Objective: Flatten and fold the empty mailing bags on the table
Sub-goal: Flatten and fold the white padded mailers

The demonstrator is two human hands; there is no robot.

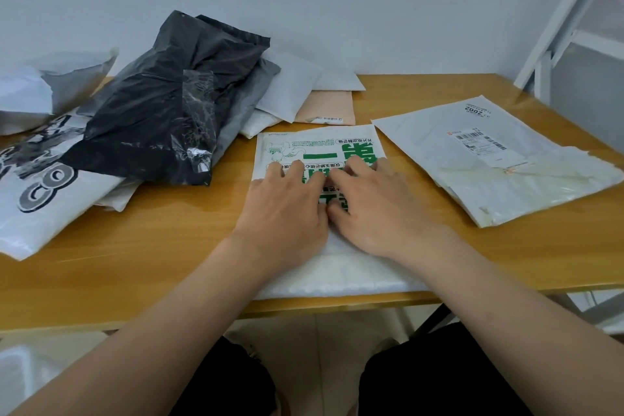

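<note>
Hands flat on green-printed mailing bag (pixel 320 145).
Left hand (pixel 287 206) and right hand (pixel 374 209) side by side, fingers spread straight, pressing glossy white plastic onto wooden table (pixel 169 246).

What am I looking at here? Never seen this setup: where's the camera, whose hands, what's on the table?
There is no machine: a person works with bare hands. The one picture comes from a camera worn on the head, looking forward and down. The left hand and right hand lie side by side, fingers fairly straight, pressing flat on a white bag with green print in the middle of the wooden table. Neither hand has a grip on anything. To the left sits a heap of bags with a black bag on top; to the right lies a white bag with a barcode label.
</note>
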